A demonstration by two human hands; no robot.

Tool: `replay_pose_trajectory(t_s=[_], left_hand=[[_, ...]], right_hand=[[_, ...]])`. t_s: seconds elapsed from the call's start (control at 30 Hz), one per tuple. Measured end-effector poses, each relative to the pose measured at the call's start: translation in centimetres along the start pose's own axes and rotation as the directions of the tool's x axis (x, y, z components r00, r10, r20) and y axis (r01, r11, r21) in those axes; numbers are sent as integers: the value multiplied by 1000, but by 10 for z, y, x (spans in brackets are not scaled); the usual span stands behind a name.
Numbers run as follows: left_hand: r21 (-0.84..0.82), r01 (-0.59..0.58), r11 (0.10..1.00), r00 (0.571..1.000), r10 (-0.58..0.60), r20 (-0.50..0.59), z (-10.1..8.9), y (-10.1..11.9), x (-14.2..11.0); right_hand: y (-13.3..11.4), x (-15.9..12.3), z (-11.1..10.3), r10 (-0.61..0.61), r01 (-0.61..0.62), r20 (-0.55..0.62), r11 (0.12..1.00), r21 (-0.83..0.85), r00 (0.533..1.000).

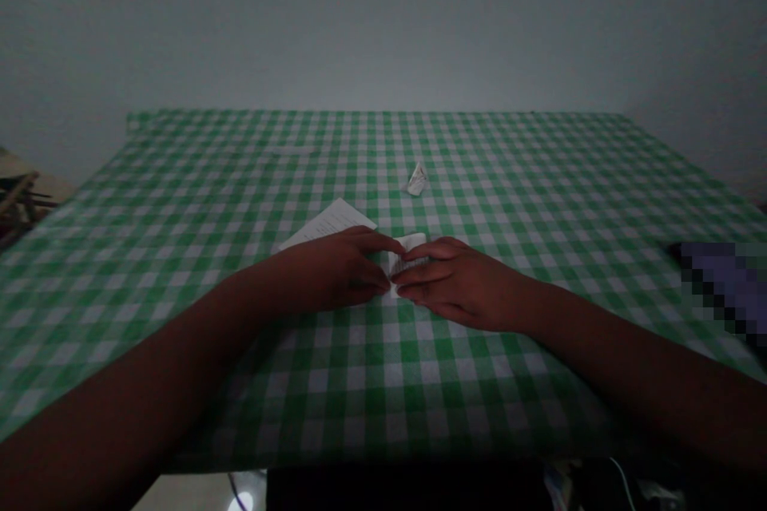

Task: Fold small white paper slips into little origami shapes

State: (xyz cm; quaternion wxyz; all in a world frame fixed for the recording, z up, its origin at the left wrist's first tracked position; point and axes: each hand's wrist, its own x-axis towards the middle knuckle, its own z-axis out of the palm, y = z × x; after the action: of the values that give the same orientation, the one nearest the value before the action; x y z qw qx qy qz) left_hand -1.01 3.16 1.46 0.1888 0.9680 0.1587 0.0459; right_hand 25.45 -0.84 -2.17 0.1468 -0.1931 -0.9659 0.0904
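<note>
The left hand (323, 271) and right hand (456, 285) meet at the folded paper (408, 262), a small white wad lying on the gingham cloth (180, 207); both hands are half closed, fingers curled in from either side, and they appear to pinch the paper between them, though the fingers hide much of it and the thumbs cannot be made out; just behind and left of the folded paper lies a flat sheet (327, 223), its near part under the left hand; farther behind the folded paper sits a crumpled scrap (417, 180); well right of it is a blurred purple object (725, 287); uneven pressure could skew or tear the folded paper; a slackened finger could let its layers spring apart; dragging the left hand could shift the sheet.
</note>
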Motion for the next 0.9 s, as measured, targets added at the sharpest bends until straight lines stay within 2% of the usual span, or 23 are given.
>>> replay_pose_trajectory(t_s=[0.1, 0.23, 0.6, 0.73, 0.8, 0.9], left_hand=[[2, -21, 1000, 1000, 21, 0, 0, 1, 0], [-17, 29, 999, 1000, -29, 6, -2, 3, 0], [-20, 48, 999, 999, -48, 3, 0, 3, 0], [-44, 24, 999, 1000, -25, -17, 0, 1, 1], [-44, 48, 998, 998, -50, -39, 0, -1, 3], [21, 147, 989, 983, -144, -110, 3, -6, 4]], right_hand=[[-1, 0, -1, 7, -7, 0, 1000, -8, 1000], [-4, 1, -3, 19, -19, 8, 1000, -13, 1000], [-8, 3, -6, 41, -40, 25, 999, -35, 999], [-8, 2, -5, 64, -63, 36, 998, -18, 997], [-8, 2, -4, 72, -72, 35, 997, -2, 997], [-8, 2, -3, 71, -71, 18, 997, 24, 997]])
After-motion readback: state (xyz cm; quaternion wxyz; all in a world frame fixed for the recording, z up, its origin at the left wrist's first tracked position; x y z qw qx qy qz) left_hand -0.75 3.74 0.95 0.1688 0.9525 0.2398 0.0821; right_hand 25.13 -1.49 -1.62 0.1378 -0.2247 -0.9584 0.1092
